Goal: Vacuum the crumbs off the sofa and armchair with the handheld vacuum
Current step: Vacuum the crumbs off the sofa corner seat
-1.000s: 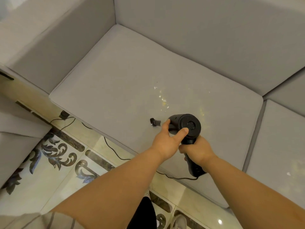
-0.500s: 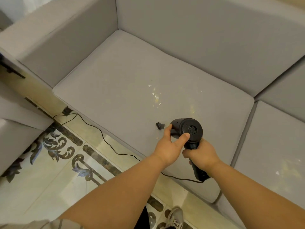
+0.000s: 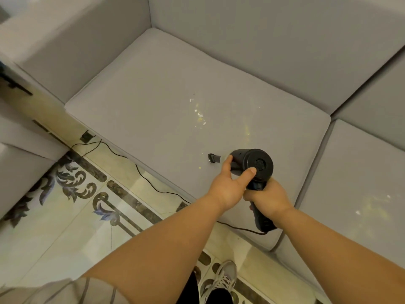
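Observation:
A black handheld vacuum hangs just above the front of the grey sofa seat cushion, its small brush nozzle pointing left. My right hand grips its handle from below. My left hand holds the barrel, thumb on the round end cap and fingers round the front. White and yellow crumbs lie on the cushion beyond the nozzle, and one yellow crumb sits just below it. More crumbs speckle the right seat cushion.
The vacuum's black cord runs from the handle along the sofa front to a floor socket. Patterned tile floor lies to the left, with another grey seat at the far left. My shoe stands at the sofa's foot.
The view has shifted and the sofa now sits lower right in frame. Both hands keep the same hold on the vacuum, which has stayed near the cushion's front, short of the crumbs.

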A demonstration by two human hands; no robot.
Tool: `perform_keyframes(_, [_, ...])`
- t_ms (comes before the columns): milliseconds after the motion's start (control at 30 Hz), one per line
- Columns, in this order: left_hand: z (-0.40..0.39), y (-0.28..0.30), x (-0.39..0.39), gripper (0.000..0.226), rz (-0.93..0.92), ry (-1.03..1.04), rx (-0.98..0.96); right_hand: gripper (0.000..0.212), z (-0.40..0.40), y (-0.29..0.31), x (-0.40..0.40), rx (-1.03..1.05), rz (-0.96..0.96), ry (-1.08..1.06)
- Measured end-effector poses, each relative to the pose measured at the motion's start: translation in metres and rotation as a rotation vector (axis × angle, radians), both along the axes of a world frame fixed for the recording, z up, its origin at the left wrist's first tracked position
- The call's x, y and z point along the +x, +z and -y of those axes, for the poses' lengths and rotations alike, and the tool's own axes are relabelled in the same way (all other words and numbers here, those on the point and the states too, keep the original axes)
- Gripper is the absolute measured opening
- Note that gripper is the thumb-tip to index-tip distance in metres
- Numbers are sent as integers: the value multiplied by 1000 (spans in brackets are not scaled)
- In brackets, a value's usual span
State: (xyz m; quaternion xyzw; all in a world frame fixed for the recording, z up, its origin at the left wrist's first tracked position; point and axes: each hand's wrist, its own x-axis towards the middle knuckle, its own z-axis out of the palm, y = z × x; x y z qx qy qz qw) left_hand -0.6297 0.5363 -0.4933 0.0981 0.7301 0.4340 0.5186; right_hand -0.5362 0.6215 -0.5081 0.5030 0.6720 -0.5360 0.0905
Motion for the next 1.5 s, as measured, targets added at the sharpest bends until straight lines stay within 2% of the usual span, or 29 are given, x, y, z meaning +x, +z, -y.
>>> perform_keyframes(233, [5,-9,-10,83,-9,-2,-2,29,4,-7,-5,3,21,-9])
perform_keyframes(400, [1,1,-26,80,-50,37,39,28,1,1,-26,31,-30,-24])
perform_keyframes(600, [10,-7,-50,82,-41,15,-16,30,11,-6,-48,-21,-4,-6])
perform_keyframes(1000, [7,3,-33,83,-13,17,33,25,2,7,-30,67,40,-1])
perform_keyframes(1200, [3,-6,-26,82,18,15,2,31,1,-5,-24,5,57,2])
perform_keyframes(1500, [11,-3,-11,82,13,7,-32,30,8,-1,-9,1,78,23])
